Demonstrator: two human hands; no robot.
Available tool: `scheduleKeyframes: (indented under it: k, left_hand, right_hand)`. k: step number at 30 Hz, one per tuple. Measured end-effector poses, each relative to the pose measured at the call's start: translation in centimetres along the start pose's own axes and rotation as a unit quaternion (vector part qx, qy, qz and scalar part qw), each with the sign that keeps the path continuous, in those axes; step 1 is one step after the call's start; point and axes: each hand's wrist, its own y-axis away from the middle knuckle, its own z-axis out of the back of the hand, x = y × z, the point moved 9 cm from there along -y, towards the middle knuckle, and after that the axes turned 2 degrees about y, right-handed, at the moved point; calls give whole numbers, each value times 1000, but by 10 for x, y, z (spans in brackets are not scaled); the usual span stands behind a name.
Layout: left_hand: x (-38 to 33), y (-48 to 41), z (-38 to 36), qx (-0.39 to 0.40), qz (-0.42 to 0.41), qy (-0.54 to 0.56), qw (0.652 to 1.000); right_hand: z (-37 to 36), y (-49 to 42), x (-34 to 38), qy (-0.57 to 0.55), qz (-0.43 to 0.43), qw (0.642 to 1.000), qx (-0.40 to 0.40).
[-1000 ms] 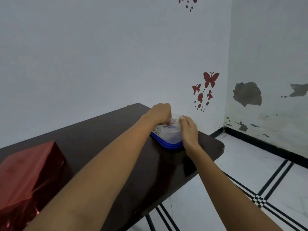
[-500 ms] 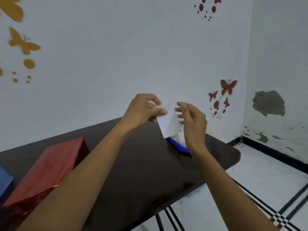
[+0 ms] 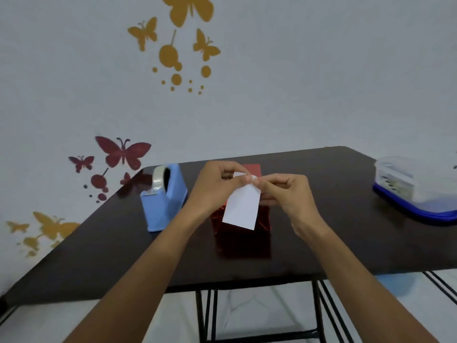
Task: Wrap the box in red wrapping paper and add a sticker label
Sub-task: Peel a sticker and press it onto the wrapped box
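Note:
A white sticker label sheet hangs in the air above the table's middle. My left hand and my right hand both pinch its top edge, fingertips meeting at the upper corner. Directly under the sheet stands the box wrapped in shiny red paper, on the dark table. The sheet and my hands hide much of the box's top.
A blue tape dispenser with a roll of clear tape stands left of the box. A clear plastic container with a blue base sits at the table's right edge. The wall with butterfly decals is behind.
My hands lifted the white sheet out of the container and carried it left to above the red box. The view swung left, so the container now lies far right.

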Motion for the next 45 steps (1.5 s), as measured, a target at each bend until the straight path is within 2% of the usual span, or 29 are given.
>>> scheduleKeyframes:
  k: [3,5,7,12,17,20,26,45]
  left_hand:
    - [13,10,16,6,15,-16,1000]
    - [20,16,24,10,18,-24,999]
    - [24,20,29,15,7,-25,1000]
    - [28,19,34,2,-16,-1,1000]
    - [32,18,36,-6,-27,22,999]
    - [31,18,38,-12,-46,30,998]
    - [26,17,38,-12,-74,5,997]
    - [20,17,25,9,-81,-53,995]
  right_hand:
    - [-21,1,5,116,76,990,7]
    - [-34,3,9,215,127,968,19]
    - [-42,5,6,243,146,959,29]
    - [-49,4,-9,97,89,990,45]
    - [-54,4,-21,18,10,997,75]
    - [-49,5,-28,-63,-50,995,64]
    - [-43,6,-25,-35,-43,997,62]
    - [-32,3,-31,-24,-41,998,49]
